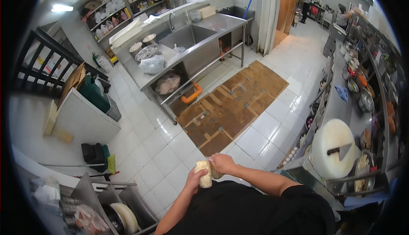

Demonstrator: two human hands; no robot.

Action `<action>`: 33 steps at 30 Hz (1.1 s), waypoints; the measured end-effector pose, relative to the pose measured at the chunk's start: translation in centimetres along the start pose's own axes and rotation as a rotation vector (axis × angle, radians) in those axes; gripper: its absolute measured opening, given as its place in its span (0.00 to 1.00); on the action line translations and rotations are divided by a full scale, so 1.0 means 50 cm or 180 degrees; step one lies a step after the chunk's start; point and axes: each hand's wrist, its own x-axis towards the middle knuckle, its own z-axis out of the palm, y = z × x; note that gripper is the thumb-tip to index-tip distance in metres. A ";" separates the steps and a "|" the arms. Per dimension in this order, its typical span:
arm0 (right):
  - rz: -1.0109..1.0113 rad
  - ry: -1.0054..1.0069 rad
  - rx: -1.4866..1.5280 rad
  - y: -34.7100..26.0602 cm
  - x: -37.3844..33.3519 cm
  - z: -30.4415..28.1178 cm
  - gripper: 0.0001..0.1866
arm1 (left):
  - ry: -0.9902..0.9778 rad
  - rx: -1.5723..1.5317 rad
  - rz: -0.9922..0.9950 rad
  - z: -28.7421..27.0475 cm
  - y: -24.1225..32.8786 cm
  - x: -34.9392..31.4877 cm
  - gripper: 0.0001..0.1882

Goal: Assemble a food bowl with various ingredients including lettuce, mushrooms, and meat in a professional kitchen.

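Close in front of my body, my left hand (197,179) is wrapped round a small clear bag (204,176) packed with pale yellowish bits; their exact kind is too small to tell. My right hand (222,163) is closed at the bag's upper right, its fingertips by the top edge. Below that hand shows a tan, bulging shape (216,174), and I cannot tell whether it is part of the same bag or a second one. Both hands are above the white tiled floor (162,154).
A brown cardboard mat (234,103) lies ahead, beside a steel sink counter (221,24) with filled bowls. On the right runs a prep counter with a round white cutting board (333,147) and a knife (339,151). Two people are far back. A steel rack (96,201) stands lower left.
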 end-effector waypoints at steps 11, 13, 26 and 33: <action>0.0577 0.0088 0.0534 0.167 0.528 -0.197 0.18 | -0.0212 0.0344 -0.0204 -0.021 0.416 0.523 0.22; 0.0702 0.0271 0.0568 0.194 0.602 -0.264 0.18 | -0.0419 0.0233 -0.0508 -0.006 0.476 0.632 0.23; 0.1693 0.2647 0.5118 0.641 0.651 -0.547 0.26 | -0.2501 -0.0173 -0.1378 0.621 0.791 1.080 0.22; -0.1581 0.1362 0.7200 0.845 0.696 -0.791 0.48 | -0.2883 0.0194 -0.1223 0.936 0.881 1.252 0.22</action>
